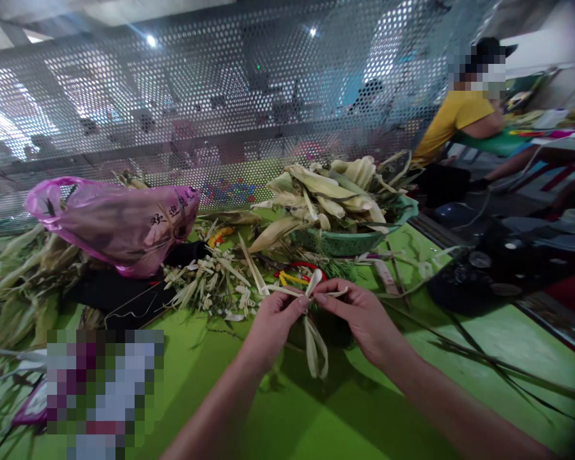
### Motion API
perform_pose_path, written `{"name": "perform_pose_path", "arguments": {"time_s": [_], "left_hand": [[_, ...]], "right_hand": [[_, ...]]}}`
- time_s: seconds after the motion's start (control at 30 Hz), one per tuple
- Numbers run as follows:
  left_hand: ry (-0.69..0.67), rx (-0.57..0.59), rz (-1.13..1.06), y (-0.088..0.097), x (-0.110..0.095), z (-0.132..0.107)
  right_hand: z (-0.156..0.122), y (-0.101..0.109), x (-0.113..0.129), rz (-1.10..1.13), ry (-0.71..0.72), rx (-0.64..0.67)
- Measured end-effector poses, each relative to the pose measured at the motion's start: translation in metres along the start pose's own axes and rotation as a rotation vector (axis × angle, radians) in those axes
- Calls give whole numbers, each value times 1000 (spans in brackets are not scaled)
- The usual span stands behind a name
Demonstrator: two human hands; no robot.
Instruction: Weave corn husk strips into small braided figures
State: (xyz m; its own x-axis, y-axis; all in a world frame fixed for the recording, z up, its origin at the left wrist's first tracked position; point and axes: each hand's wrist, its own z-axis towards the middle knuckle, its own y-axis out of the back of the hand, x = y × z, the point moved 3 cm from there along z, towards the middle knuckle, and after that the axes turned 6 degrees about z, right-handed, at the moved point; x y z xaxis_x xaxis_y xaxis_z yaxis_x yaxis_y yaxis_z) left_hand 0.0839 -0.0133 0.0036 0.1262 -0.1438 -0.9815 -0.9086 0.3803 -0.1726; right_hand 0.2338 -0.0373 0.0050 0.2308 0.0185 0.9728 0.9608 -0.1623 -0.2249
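Observation:
Pale corn husk strips (315,348) are pinched between my two hands, with loops hanging below and one piece sticking up above the fingertips. My left hand (280,319) is closed on the strips with thumb and forefinger. My right hand (359,313) pinches them from the other side, close to the left fingertips. How the strips cross is partly hidden by the fingers. Just behind my hands lie red-handled and yellow-handled tools (294,276), partly covered. Left of my hands spreads a pile of cut husk scraps (220,281).
A green basket (349,241) heaped with dried husks (335,188) stands behind my hands. A pink plastic bag (115,223) sits at the left beside more husks (23,275). Dark bags (489,268) edge the right of the green table (211,390). A person in yellow (455,121) sits beyond.

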Motion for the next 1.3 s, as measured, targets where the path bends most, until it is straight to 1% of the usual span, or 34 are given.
{"name": "perform_pose_path", "arguments": {"time_s": [0.13, 0.2, 0.27, 0.3, 0.33, 0.4, 0.43, 0.5, 0.57, 0.6, 0.67, 0.73, 0.83, 0.9, 0.97, 1.03, 1.1, 1.13, 1.23, 1.3], "left_hand": [[49, 7, -32, 1, 0, -1], [80, 5, -67, 2, 1, -1], [115, -5, -98, 4, 2, 0], [134, -13, -97, 4, 3, 0], [148, -26, -89, 5, 4, 1], [161, -46, -72, 6, 5, 2], [163, -47, -73, 6, 5, 2], [163, -27, -102, 5, 6, 3], [145, -5, -137, 3, 7, 4], [130, -10, -155, 3, 7, 5], [110, -36, -186, 5, 8, 5], [118, -66, -196, 6, 9, 4], [140, -96, -200, 7, 10, 4], [139, -91, -202, 6, 11, 5], [125, -82, -197, 5, 11, 6], [103, -98, -192, 5, 10, 7], [85, -104, -185, 4, 9, 7], [78, -87, -177, 4, 9, 7], [59, -23, -158, 1, 7, 6], [54, -2, -155, -1, 6, 4]], "right_hand": [[1, 3, -3, -66, -20, -40], [2, 4, -4, -115, -28, -9], [2, 5, -1, -201, 18, 24], [1, 6, 2, -274, 81, 23], [0, 7, 7, -365, 178, 6], [-4, 7, 19, -562, 431, -48], [-8, 5, 24, -646, 550, -52], [-15, -2, 30, -751, 720, 17], [-19, -12, 30, -806, 787, 157], [-20, -16, 28, -828, 801, 225], [-20, -23, 23, -873, 807, 320], [-19, -27, 19, -924, 807, 360], [-18, -26, 15, -993, 800, 356], [-18, -25, 14, -1012, 799, 341], [-18, -23, 14, -1001, 805, 336], [-19, -21, 14, -966, 809, 334], [-19, -20, 17, -921, 811, 305], [-19, -18, 19, -898, 811, 270], [-17, -12, 24, -833, 803, 124], [-14, -8, 25, -784, 752, 49]]}}
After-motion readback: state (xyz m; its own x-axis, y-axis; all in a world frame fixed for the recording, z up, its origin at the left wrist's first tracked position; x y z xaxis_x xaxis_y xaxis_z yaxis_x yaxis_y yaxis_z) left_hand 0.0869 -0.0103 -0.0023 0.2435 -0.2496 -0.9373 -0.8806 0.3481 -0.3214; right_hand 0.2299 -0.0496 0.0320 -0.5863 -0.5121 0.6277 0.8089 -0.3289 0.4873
